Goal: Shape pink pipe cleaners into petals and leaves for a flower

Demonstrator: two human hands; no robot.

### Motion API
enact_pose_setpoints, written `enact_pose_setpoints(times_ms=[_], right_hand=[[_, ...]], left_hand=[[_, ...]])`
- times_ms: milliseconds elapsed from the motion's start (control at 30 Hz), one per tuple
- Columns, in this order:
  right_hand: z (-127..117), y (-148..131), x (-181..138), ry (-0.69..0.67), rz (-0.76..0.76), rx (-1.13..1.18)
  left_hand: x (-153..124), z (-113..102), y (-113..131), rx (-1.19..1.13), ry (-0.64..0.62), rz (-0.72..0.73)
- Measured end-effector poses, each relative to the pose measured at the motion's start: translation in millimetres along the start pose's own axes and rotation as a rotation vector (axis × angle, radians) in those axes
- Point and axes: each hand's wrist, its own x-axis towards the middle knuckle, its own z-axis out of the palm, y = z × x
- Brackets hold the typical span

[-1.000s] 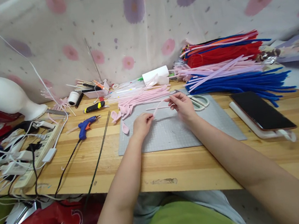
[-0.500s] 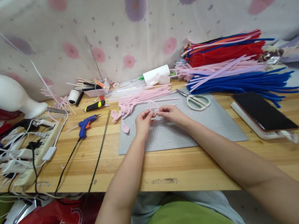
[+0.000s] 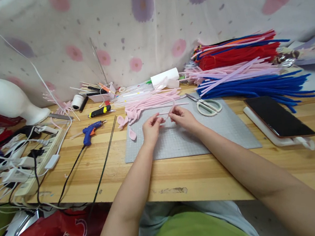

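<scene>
Both hands work over a grey cutting mat (image 3: 222, 133) on a wooden table. My left hand (image 3: 150, 127) pinches one end of a thin pink pipe cleaner (image 3: 165, 113). My right hand (image 3: 182, 116) pinches the other end, its fingers closed close to the left hand. The short stretch of pink stem runs nearly straight between the two hands, with a tail sticking up at the right hand. Just beyond lie a heap of pink pipe cleaners (image 3: 150, 103) and a few folded pink loops (image 3: 126, 122).
White-handled scissors (image 3: 209, 106) lie on the mat's far right. Stacks of blue, pink and red pipe cleaners (image 3: 243, 69) fill the back right. A phone (image 3: 278, 116) lies at right. A blue glue gun (image 3: 90, 131), a utility knife (image 3: 101, 111), a power strip (image 3: 33, 156) and a white foam head (image 3: 3, 100) sit at left.
My right hand came in from the far right toward the left hand. The pink stem was bent into a loop half a second ago; now it is pulled short and nearly straight between the hands.
</scene>
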Motion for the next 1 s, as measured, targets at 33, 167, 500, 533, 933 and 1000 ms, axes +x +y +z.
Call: enact_pose_setpoints(times_ms=[33, 167, 500, 533, 933, 1000], right_hand=[[-2.3, -0.3, -0.3, 0.025, -0.032, -0.101], [-11.5, -1.1, -2.1, -0.035, -0.095, -0.334], [-18.5, 1.9, -0.7, -0.203, -0.104, -0.196], [-18.1, 1.0, -0.3, -0.199, -0.088, -0.129], [-10.1, -5.3, -2.5, -0.232, 0.054, 0.210], [-7.6, -7.9, -3.5, -0.232, 0.043, 0.195]], left_hand=[[-0.4, -2.4, 1.6, 0.095, 0.051, 0.082], [-0.6, -13.8, 10.6, 0.448, 0.242, 0.429], [3.0, -17.8, 9.2, 0.566, 0.027, 0.461], [2.3, -15.5, 7.2, 0.528, 0.013, 0.417], [-5.6, 7.3, 8.7, -0.177, -0.227, -0.234], [-6.3, 7.7, 9.2, -0.170, -0.243, -0.250]])
